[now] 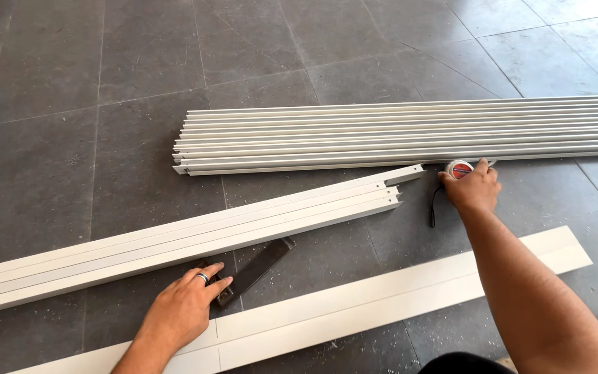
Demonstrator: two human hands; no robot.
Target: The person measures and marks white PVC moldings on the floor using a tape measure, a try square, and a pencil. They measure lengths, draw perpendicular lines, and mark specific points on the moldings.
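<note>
White long strips (pixel 174 253) in a slanted row on the grey tile floor (pixel 70 104). Left hand (pixel 183 308) flat by the near edge of that row, fingers spread a little, fingertips on a dark flat bar (pixel 261 266) poking out from under the strips. Right hand (pixel 475 187) reaching far out, fingers curled around a small round tape measure (pixel 458 168), just past the end of the slanted row. Bigger stack of white strips (pixel 410 135) right behind it. Wide white flat boards (pixel 382 298) close to the body.
</note>
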